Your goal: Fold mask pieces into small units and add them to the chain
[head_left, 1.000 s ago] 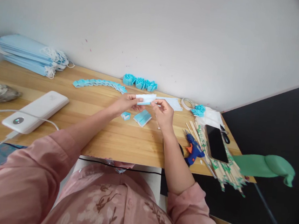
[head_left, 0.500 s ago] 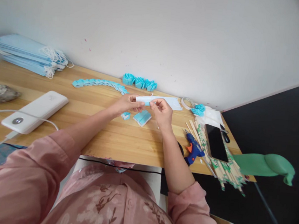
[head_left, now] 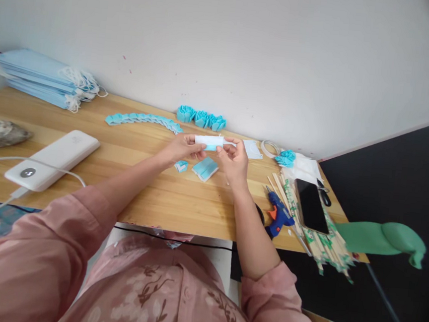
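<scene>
Between both hands, above the table, I hold a partly folded face mask piece [head_left: 209, 141], white along its top and blue below. My left hand [head_left: 183, 147] pinches its left end, thumb in front. My right hand [head_left: 235, 159] grips the right end between thumb and fingers. Under the hands lie a small blue folded piece [head_left: 181, 166] and a flat blue mask piece [head_left: 205, 169]. Behind my right hand another pale mask [head_left: 252, 149] rests on the table. A braided blue folded strip [head_left: 142, 119] curves to the left, and several blue mask flowers [head_left: 201, 118] stand by the wall.
A stack of masks [head_left: 44, 79] and a white power bank [head_left: 52, 159] with a cable are on the left. To the right are a tape roll [head_left: 270, 148], blue glue gun [head_left: 278, 212], wrapped chopsticks [head_left: 329, 250], phone [head_left: 311, 205] and green object [head_left: 381, 238].
The white part of the mask piece now spans evenly between my hands, with a wider blue band showing below. My right fingers have shifted to its right end. The view moved slightly.
</scene>
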Motion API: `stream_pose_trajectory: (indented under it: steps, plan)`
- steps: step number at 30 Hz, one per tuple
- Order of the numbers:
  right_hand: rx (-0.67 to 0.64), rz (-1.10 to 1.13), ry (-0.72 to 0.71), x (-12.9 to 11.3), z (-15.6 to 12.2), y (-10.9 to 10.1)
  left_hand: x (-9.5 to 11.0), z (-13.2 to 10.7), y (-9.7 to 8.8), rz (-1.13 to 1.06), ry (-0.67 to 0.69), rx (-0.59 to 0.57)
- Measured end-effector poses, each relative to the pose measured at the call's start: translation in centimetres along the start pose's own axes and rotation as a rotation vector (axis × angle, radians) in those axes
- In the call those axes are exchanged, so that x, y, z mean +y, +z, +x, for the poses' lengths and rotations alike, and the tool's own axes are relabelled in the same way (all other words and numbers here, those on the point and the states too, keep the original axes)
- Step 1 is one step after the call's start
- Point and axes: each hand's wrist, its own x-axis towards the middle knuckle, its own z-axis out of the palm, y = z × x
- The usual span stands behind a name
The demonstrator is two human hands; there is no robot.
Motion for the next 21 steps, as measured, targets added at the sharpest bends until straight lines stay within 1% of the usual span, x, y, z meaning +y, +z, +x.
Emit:
stream_pose_trajectory:
  steps: [2,4,7,9,13,16,21]
  plan:
    - [-0.006,0.023,0.022,0.2,0.2,0.0,-0.1,0.0,0.0,0.009,0.014,0.009]
    - [-0.038,0.029,0.012,0.5,0.3,0.0,0.0,0.0,0.1,0.025,0.018,0.011]
    - [-0.110,0.020,-0.005,0.8,0.2,0.1,0.3,-0.3,0.3,0.055,0.013,-0.016]
    - [-0.136,-0.012,-0.013,1.0,0.2,0.2,0.5,-0.5,0.5,0.068,0.013,-0.028]
    - [-0.110,-0.089,-0.022,1.2,0.2,0.0,0.9,-0.7,0.7,0.077,-0.004,-0.002]
    - [-0.109,-0.080,-0.007,1.2,0.2,-0.2,1.1,-0.8,0.7,0.081,-0.002,0.021]
    - [-0.112,-0.019,0.028,1.5,0.4,-0.1,0.9,-0.5,0.7,0.072,0.100,0.076]
